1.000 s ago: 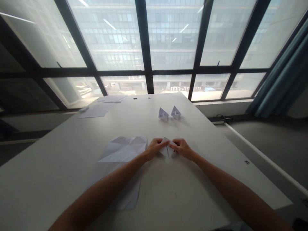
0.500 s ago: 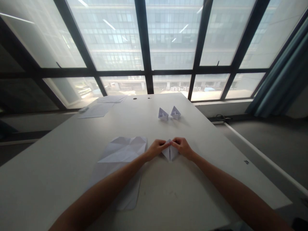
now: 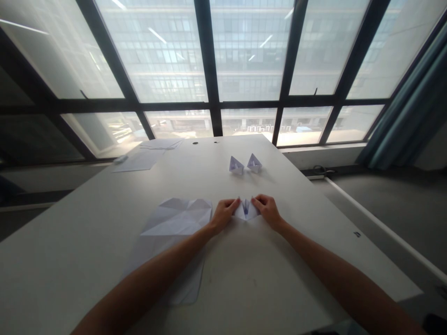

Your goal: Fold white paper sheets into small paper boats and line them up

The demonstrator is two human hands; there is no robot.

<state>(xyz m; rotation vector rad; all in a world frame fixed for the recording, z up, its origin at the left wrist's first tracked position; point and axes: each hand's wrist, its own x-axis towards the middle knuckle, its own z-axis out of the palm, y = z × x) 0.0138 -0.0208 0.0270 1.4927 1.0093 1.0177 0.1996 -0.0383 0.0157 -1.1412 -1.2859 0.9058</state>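
Observation:
A small folded white paper (image 3: 246, 213) is held above the table between my two hands. My left hand (image 3: 225, 213) pinches its left corner between thumb and fingers. The right corner is gripped the same way by my right hand (image 3: 266, 208). Between them the paper spreads apart, with a shaded opening in its middle and a point facing me. Beyond my hands stand two finished-looking folded paper boats, a left paper boat (image 3: 236, 166) and a right paper boat (image 3: 254, 163). The undersides of the fingers are hidden.
A creased white sheet (image 3: 178, 218) lies left of my hands, partly under my left forearm, over more paper. Flat sheets (image 3: 136, 160) lie at the table's far left. The white table (image 3: 237, 288) reaches to the windows; a blue curtain (image 3: 401, 107) hangs at right.
My hands have moved apart, drawing the paper's two corners outward. Its closed diamond shape has opened in the middle, and its near point has moved up and away from me.

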